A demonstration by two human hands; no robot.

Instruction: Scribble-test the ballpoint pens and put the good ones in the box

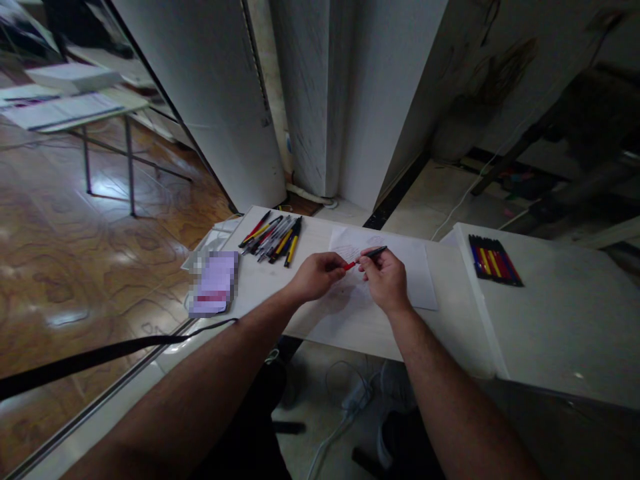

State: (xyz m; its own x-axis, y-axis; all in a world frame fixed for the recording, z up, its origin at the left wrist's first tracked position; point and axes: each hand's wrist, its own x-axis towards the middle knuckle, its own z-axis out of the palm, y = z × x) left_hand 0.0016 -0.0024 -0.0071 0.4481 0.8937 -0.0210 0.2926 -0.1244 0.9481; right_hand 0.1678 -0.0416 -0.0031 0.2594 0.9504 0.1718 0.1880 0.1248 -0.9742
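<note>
Over a sheet of white paper (417, 283) with scribbled lines, both my hands meet at a pen (376, 251). My left hand (317, 275) pinches its red end (349, 265) between thumb and fingers. My right hand (387, 280) grips the dark part, which sticks out above the fingers toward the right. Whether the red and dark parts are joined is hidden by my right fingertips. To the left of the paper lies a loose pile of pens (274, 237) in black, yellow, red and clear.
A phone-like object (215, 283), blurred out, lies at the table's left edge. On a white surface (565, 320) to the right, a row of coloured pens (494, 260) lies side by side. A black strap (115, 350) crosses the lower left. White cables and a power strip (357, 398) are below.
</note>
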